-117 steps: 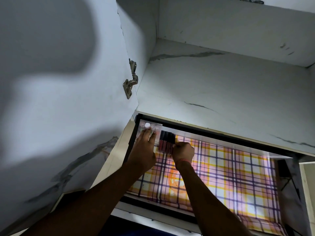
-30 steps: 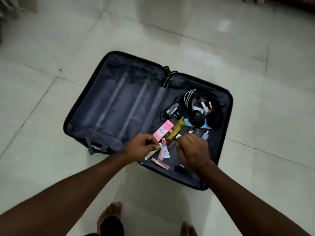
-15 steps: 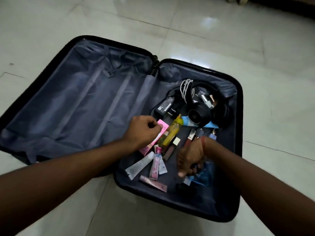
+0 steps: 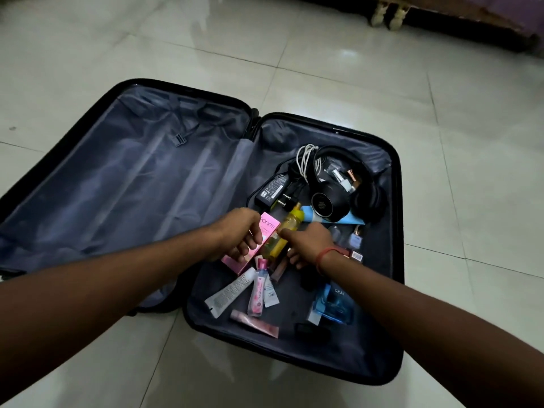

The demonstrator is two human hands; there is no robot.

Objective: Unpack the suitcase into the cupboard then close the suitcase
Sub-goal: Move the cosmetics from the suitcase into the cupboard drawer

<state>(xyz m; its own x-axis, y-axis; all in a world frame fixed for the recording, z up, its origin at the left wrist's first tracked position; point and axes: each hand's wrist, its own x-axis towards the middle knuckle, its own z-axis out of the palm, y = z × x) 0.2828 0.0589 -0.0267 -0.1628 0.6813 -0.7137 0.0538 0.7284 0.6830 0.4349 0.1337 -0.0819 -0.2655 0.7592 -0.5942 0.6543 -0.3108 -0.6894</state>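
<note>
While the suitcase (image 4: 394, 260) lies open on the floor, my left hand (image 4: 238, 234) grips the pink Pond's box (image 4: 266, 231) and my right hand (image 4: 309, 242) pinches the yellow bottle (image 4: 290, 228) beside it. Lifting both at once from the clutter could make the smooth bottle slip or knock the tubes (image 4: 256, 290) about.
</note>
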